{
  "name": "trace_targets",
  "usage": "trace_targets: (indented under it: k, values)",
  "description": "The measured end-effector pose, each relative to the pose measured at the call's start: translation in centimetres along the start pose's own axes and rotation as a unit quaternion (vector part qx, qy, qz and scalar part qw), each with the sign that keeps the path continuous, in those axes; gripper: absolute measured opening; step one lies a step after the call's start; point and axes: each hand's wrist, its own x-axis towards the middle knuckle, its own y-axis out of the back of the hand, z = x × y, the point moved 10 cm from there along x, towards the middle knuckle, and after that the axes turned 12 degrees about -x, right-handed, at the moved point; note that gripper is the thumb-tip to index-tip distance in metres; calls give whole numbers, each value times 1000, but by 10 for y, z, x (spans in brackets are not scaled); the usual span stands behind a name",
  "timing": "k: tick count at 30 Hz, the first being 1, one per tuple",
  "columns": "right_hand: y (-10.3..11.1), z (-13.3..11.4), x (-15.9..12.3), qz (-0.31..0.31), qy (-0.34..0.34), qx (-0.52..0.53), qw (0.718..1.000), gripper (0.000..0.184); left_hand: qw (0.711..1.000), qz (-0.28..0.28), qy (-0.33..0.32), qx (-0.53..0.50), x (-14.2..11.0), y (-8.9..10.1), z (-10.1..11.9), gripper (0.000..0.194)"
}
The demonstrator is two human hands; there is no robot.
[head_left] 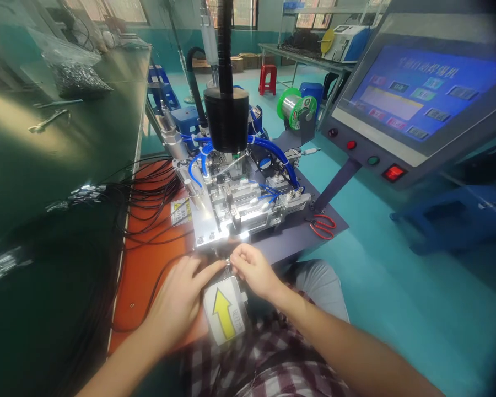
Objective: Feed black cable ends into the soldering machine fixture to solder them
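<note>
My left hand [179, 295] is at the front of a metal machine [248, 204], its fingers curled and one digit reaching to a small shiny part [227, 263]. From the right, my right hand [254, 270] meets it there, thumb and fingertips pinched together. What lies between the fingertips is too small to name. Just beneath both hands is a white plate with a yellow arrow [224, 311]. A black cable [159, 284] curves beside my left hand, partly hidden by it.
Black cables [157, 182] with metal ends spread over the orange board [128, 286] and dark table [45, 187] at left. Red-handled pliers [323, 227] lie right of the machine. A screen [425, 94] on a post stands at right, near a green solder wire spool [295, 107].
</note>
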Motion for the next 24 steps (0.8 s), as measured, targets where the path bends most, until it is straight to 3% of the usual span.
trace_targets:
  k: [7, 11, 15, 19, 22, 24]
  values:
    - [-3, 9, 2, -26, -59, 42, 997, 24, 999, -7, 34, 0, -2, -7, -5, 53]
    - [-6, 9, 3, -60, -74, 51, 994, 32, 999, 1, 52, -7, -6, 2, -10, 47]
    - [-3, 5, 1, -54, -53, 50, 996, 36, 993, 33, 110, -7, -32, 22, -25, 24]
    - [-2, 5, -1, -43, -41, 36, 998, 39, 982, 55, 174, -39, -60, 35, -37, 21]
    - [-2, 6, 0, -33, -38, 25, 998, 41, 989, 36, 142, -30, -62, 35, -34, 16]
    - [3, 7, -1, -18, -35, 17, 999, 42, 995, 17, 102, 5, -61, 33, -31, 23]
